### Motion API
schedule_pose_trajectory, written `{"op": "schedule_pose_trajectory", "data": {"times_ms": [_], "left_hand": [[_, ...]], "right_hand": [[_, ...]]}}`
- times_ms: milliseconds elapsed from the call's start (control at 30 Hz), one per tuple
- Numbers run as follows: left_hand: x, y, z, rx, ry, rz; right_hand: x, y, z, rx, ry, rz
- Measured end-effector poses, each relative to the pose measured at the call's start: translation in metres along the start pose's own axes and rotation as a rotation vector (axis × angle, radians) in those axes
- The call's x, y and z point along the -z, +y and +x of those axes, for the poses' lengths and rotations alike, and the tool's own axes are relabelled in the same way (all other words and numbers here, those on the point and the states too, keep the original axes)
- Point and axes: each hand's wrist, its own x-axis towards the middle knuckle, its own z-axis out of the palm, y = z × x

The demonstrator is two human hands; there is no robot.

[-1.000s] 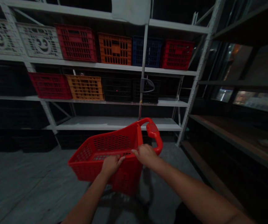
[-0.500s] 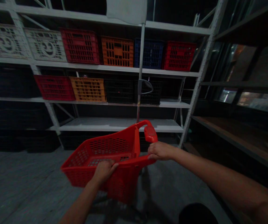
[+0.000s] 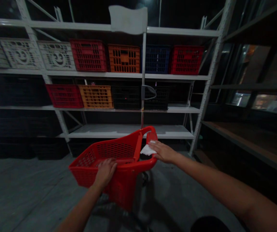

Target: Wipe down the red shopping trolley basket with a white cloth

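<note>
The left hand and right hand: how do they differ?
The left hand lies on the shopping cart's side rim, whereas the right hand is at its handle. The right hand has a white cloth or tissue; none shows at the left hand. Both are at the same shopping cart.

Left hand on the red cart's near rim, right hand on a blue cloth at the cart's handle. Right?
One error: the cloth is white, not blue, as the head view shows. The rest stands: left hand on the red cart's near rim, right hand on the cloth at the handle.
</note>
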Motion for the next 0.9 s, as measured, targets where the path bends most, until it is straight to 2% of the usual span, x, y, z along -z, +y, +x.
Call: {"op": "schedule_pose_trajectory", "data": {"times_ms": [67, 133, 233, 300, 400, 533, 600, 700, 800, 900], "left_hand": [[0.007, 0.025, 0.000, -0.005, 0.146, -0.008], [0.014, 0.056, -0.001, -0.075, 0.209, -0.059], [0.020, 0.098, -0.002, -0.141, 0.174, -0.145], [0.020, 0.113, -0.003, -0.126, 0.140, -0.187], [0.016, 0.116, -0.001, -0.092, 0.135, -0.198], [0.006, 0.105, 0.001, -0.124, 0.206, -0.132], [0.002, 0.100, 0.001, -0.151, 0.253, -0.093], [-0.002, 0.094, 0.000, -0.174, 0.329, -0.065], [-0.002, 0.090, -0.002, -0.180, 0.370, -0.069], [-0.001, 0.086, -0.004, -0.175, 0.376, -0.083]], "right_hand": [[-0.011, -0.012, 0.002, -0.069, 0.065, 0.001], [-0.018, -0.023, 0.005, -0.105, 0.118, -0.001], [-0.021, -0.033, 0.010, 0.001, 0.098, 0.025], [-0.016, -0.033, 0.015, 0.119, 0.044, 0.050], [-0.006, -0.024, 0.025, 0.224, -0.021, 0.078], [0.005, 0.007, 0.044, 0.261, -0.076, 0.069], [0.007, 0.027, 0.053, 0.159, -0.035, 0.039], [0.004, 0.044, 0.061, -0.100, 0.012, 0.022], [-0.007, 0.032, 0.059, -0.270, 0.019, 0.025], [-0.019, -0.003, 0.047, -0.210, 0.086, 0.062]]}}
